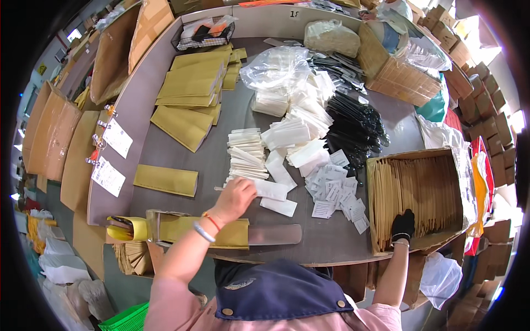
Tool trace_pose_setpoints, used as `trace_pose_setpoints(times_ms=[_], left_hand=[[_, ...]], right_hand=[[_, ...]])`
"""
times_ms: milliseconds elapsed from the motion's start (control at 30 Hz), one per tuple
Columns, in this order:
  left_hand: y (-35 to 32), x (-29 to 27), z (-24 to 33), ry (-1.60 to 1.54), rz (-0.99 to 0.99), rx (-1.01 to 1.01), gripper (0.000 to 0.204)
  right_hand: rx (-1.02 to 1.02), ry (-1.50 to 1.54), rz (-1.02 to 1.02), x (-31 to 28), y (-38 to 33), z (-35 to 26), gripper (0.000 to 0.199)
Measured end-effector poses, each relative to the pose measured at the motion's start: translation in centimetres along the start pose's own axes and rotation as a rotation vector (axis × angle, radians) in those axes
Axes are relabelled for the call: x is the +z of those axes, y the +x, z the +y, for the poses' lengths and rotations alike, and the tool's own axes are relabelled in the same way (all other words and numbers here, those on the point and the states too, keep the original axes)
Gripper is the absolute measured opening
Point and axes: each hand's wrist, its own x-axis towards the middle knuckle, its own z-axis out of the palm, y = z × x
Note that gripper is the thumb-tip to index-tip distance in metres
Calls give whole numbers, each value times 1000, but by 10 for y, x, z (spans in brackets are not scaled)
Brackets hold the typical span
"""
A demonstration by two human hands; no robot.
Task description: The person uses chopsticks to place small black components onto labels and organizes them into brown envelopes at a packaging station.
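My bare left hand [237,194], with a red cord and a pale bangle at the wrist, is closed on a flat white packet [269,190]. It is just in front of a stack of similar white packets [246,149]. Another white packet [279,207] lies beside the held one. My right hand [403,225], in a black glove, reaches into a cardboard box [415,156] and touches the upright padded envelopes [411,187] packed inside. Its fingers are dark against the envelopes, so their grip is hidden. Below my left forearm a yellow-brown envelope [232,234] lies on a clear holder [274,234].
Piled yellow-brown envelopes [190,80] lie at the far left, with a single envelope [165,180] nearer. Black-wrapped items [356,124] and printed cards [334,190] lie right of the white packets. A wire basket [204,34] and an open carton [395,69] stand along the back.
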Motion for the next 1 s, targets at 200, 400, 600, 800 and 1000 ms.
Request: trace_pose_setpoints(times_ms=[200, 400, 600, 800, 1000], left_hand=[[22, 18, 9, 134, -112, -128, 28], [20, 15, 12, 78, -37, -64, 19], [3, -10, 58, -272, -161, -339, 24], [-31, 0, 88, -53, -311, -75, 34], [-19, 2, 115, -156, -118, -112, 40]], right_hand=[[199, 446, 237, -15, -4, 6, 32], [10, 296, 490, -3, -16, 10, 29], [118, 1028, 114, -58, -27, -99, 9], [-341, 630, 154, -64, 68, -196, 23], [-804, 303, 424, -41, 173, -271, 30]])
